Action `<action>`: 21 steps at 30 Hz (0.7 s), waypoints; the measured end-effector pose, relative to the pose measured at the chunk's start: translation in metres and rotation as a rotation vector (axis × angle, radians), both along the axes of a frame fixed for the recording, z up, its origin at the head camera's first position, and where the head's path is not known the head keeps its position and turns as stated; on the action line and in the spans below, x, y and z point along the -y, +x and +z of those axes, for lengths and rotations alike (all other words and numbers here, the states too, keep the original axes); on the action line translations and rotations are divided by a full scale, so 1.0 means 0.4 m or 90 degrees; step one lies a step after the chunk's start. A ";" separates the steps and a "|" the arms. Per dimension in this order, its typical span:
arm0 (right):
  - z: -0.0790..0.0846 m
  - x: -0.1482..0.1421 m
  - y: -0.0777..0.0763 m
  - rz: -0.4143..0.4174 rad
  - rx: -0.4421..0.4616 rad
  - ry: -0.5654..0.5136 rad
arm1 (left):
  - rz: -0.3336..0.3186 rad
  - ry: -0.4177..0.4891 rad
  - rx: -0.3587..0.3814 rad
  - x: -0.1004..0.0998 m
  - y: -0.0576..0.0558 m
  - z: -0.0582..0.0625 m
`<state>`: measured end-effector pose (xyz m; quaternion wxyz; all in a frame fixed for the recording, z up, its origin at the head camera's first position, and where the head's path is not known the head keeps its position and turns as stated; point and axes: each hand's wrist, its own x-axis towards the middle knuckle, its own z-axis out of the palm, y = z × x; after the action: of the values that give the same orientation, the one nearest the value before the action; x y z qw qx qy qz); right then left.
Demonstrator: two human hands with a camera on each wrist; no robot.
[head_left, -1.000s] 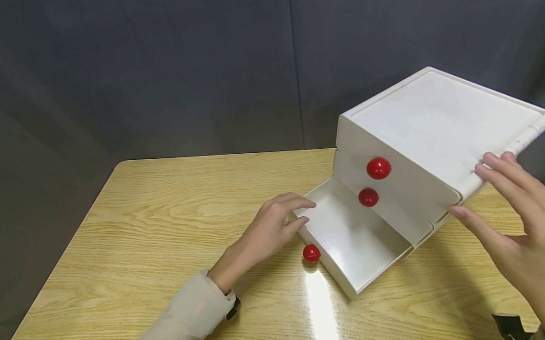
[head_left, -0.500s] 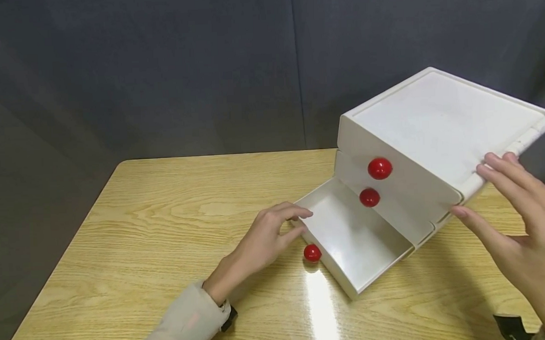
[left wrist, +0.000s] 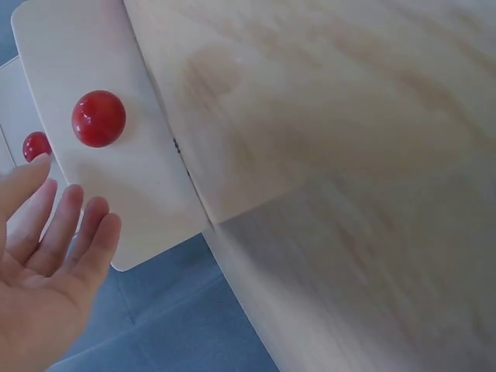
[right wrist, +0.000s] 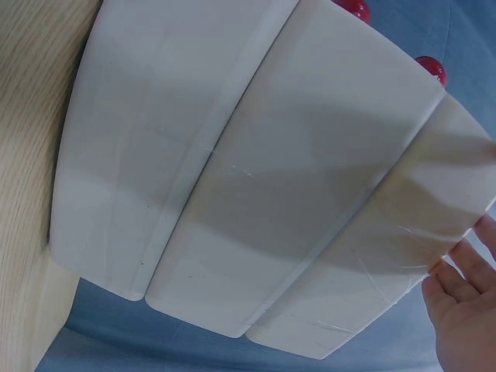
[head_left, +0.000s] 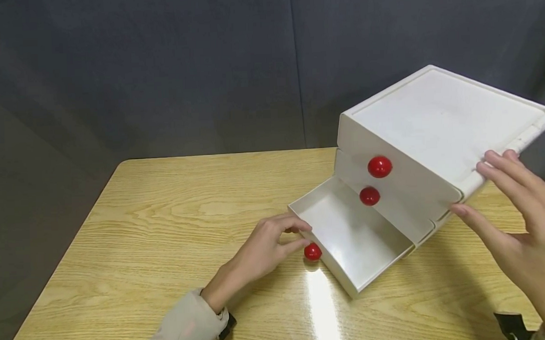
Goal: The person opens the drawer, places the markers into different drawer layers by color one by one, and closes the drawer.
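A white three-drawer unit (head_left: 446,119) stands on the table, its bottom drawer (head_left: 360,242) pulled out and nothing seen inside. Red round knobs mark the top drawer (head_left: 380,166), the middle drawer (head_left: 369,196) and the bottom drawer's front (head_left: 312,251). Beside that lowest knob is my left hand (head_left: 268,242), fingers loosely bent, with thumb and index tips close to it. In the left wrist view, a gap shows between the fingertips and the larger red knob (left wrist: 98,118). My right hand (head_left: 526,216) rests its fairly straight fingertips on the unit's upper right edge, thumb at the front corner.
The wooden table (head_left: 166,233) extends left of the unit, its far edge meeting a dark grey curtain (head_left: 183,78). The unit's side panel (right wrist: 271,178) fills much of the right wrist view.
My left hand has moved down along the bottom drawer's front, from its rim towards the knob. The right hand and the drawers look unchanged.
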<state>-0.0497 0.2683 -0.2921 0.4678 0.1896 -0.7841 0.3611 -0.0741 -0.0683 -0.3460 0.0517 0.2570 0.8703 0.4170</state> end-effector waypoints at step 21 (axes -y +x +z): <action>0.014 0.011 0.005 -0.001 -0.009 -0.004 | -0.058 -0.021 0.136 -0.017 -0.005 -0.024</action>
<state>-0.0476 0.2639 -0.2866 0.4745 0.1902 -0.7795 0.3620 -0.0762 -0.0614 -0.3556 0.1671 0.2491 0.8540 0.4251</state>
